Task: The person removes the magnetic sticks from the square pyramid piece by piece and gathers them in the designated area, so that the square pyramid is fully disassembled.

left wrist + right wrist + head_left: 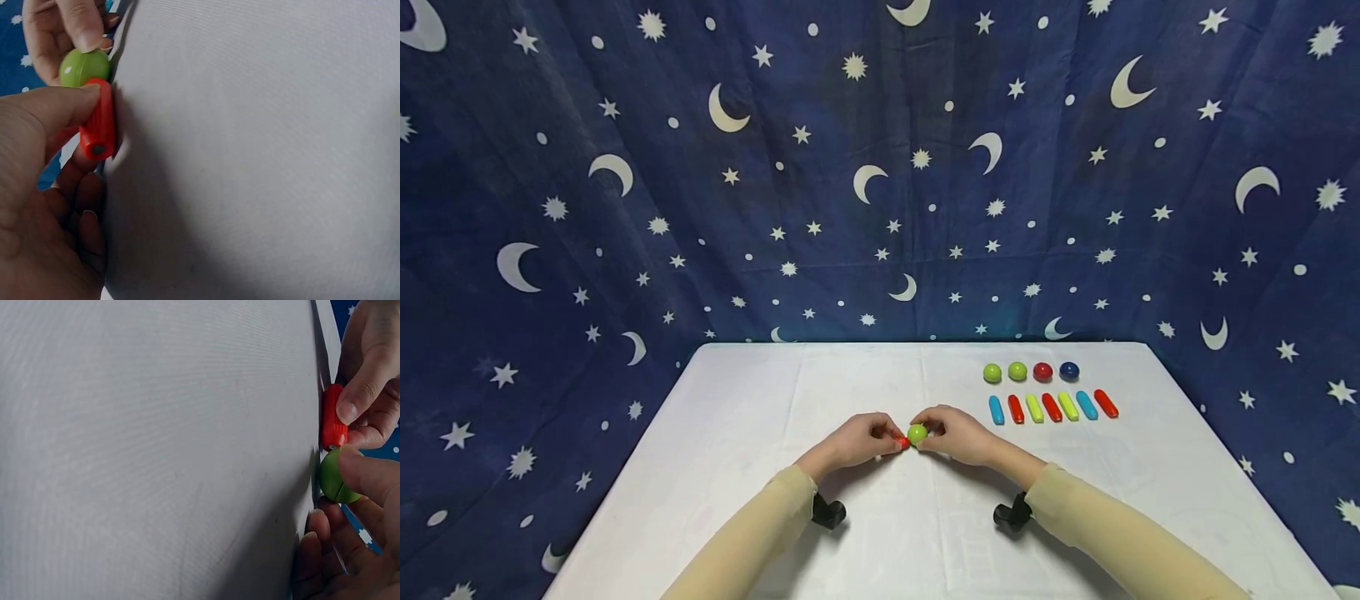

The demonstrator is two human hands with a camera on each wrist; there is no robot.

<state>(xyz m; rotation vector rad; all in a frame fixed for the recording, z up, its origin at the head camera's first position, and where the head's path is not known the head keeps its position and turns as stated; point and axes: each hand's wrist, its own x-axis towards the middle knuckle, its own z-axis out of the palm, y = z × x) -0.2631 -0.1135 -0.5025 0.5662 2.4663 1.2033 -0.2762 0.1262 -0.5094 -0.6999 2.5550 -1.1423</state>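
Near the middle of the table my left hand (859, 440) pinches a short red rod (99, 122) between thumb and fingers. A metal-looking dot shows in the rod's end in the left wrist view. Facing it, my right hand (958, 436) pinches a green ball (917, 433) between thumb and fingers. The rod's far end meets the ball in the head view, and in the right wrist view the two look to be touching. A seam line runs across the ball (337, 478). Both pieces are at or just above the white cloth.
On the white table (760, 392), at the back right, stands a row of balls: two green (1017, 372), one red (1042, 372), one dark blue (1070, 372). Before them lies a row of several blue, red and yellow rods (1052, 407). A starry curtain (820, 183) hangs behind.
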